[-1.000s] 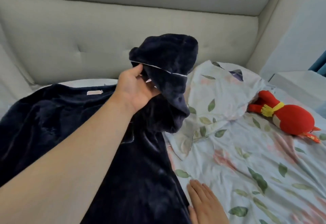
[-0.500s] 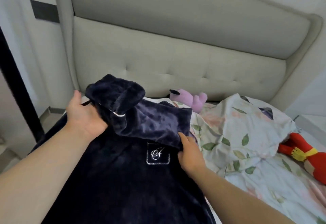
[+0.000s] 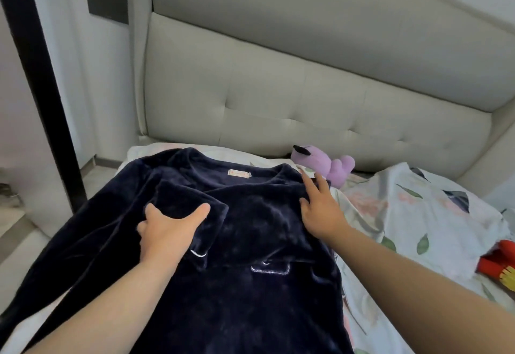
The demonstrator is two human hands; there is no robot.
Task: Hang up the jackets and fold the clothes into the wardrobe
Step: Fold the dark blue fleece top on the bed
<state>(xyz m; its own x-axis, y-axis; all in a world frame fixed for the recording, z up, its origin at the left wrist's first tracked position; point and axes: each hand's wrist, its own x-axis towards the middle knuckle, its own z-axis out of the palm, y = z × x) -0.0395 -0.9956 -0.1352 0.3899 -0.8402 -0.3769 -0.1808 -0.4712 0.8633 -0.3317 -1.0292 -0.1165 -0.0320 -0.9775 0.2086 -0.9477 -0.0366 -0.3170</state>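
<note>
A dark navy velvet top point(image 3: 250, 231) lies spread on the bed, collar and pink label toward the headboard. One sleeve is folded across its chest, the white-piped cuff near the middle. My left hand point(image 3: 170, 231) rests on that folded sleeve with the thumb stretched out over the fabric; the fingers are partly tucked under the fold. My right hand point(image 3: 320, 209) lies flat on the top's right shoulder with straight fingers. The other sleeve trails off to the lower left.
A floral sheet point(image 3: 418, 228) covers the bed to the right. A purple plush toy point(image 3: 328, 164) sits against the padded grey headboard point(image 3: 306, 103). A red plush toy point(image 3: 498, 264) lies at the right edge. A black post point(image 3: 41, 83) and floor are on the left.
The sleeve that my left hand held up has been laid flat across the chest. My right hand moved from the top's edge up to the right shoulder. The view shifted left.
</note>
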